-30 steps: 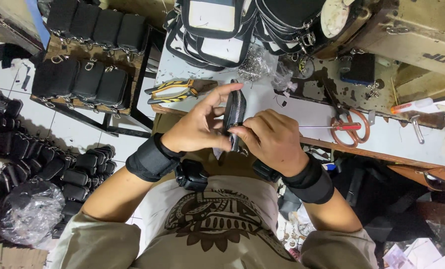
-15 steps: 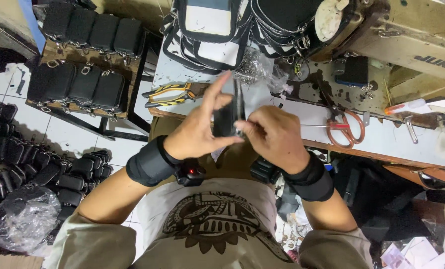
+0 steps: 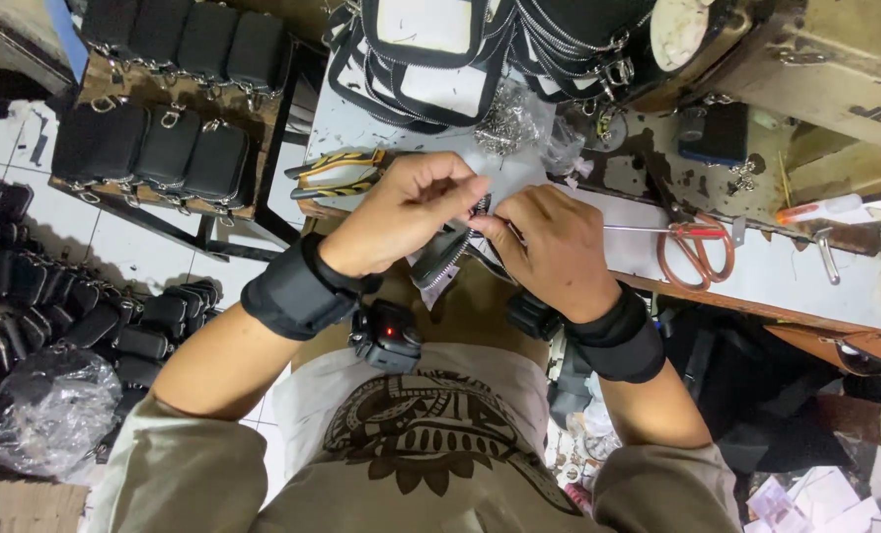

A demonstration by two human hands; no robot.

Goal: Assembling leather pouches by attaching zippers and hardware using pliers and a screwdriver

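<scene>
Zipper work, seen from my head camera: my left hand (image 3: 406,212) and right hand (image 3: 549,247) meet over the front edge of the table (image 3: 815,281), both pinched shut on a small pouch (image 3: 445,259) held between them. My left fingers (image 3: 450,183) are curled tight over its top, my right fingertips (image 3: 490,222) are nipped at the upper end of the zipper (image 3: 457,252), whose teeth run down toward my chest. Whether a slider sits under my fingertips I cannot tell; they hide it. I judge the step in hand to be fitting or seating something at the zipper's end, so the next move calls for a steady left grip on the pouch while the right works along the teeth. Pliers (image 3: 337,173) lie just beyond my left hand, scissors (image 3: 695,252) to the right of my right hand, and stacked bags (image 3: 425,44) stand farther back on the table.
</scene>
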